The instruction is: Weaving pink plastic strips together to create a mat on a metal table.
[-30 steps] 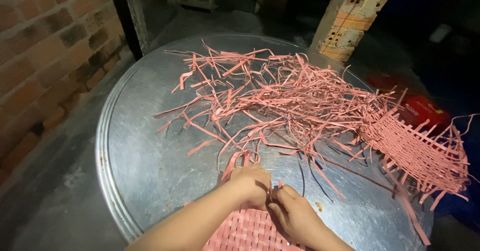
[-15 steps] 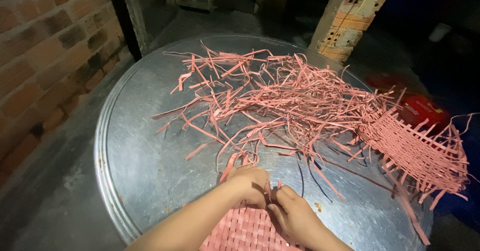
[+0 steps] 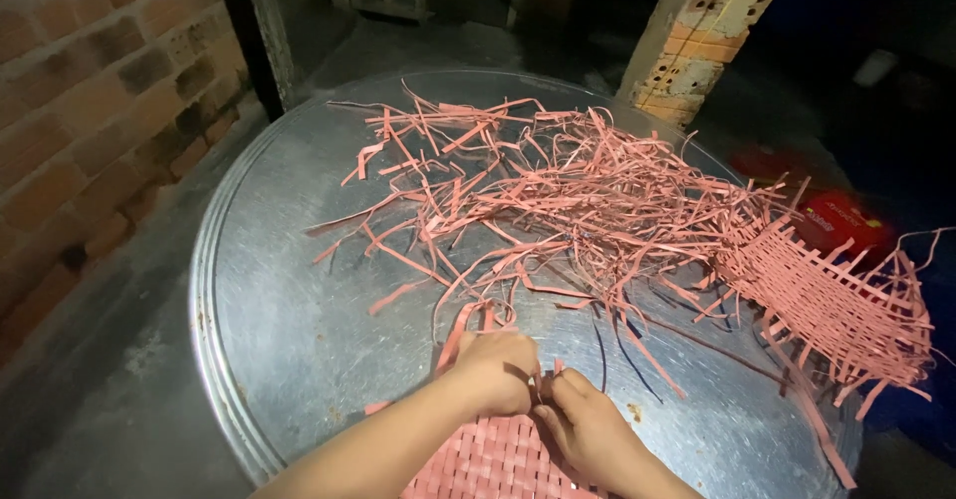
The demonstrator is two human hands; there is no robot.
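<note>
Loose pile of pink flat strips (image 3: 578,190) sprawls across round dented metal tray (image 3: 289,310), half-woven pink mat (image 3: 827,300) at far right edge. Left hand (image 3: 495,370) and right hand (image 3: 588,429) both pinch top edge of tight pink woven panel (image 3: 488,459).

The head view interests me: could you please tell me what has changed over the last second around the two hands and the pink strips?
Very little changed. The left hand and right hand stayed pressed together at the far edge of the pink woven strip mat, fingers only shifting slightly. The pile of loose pink strips, the second pink woven piece and the round metal tray stayed put.
</note>
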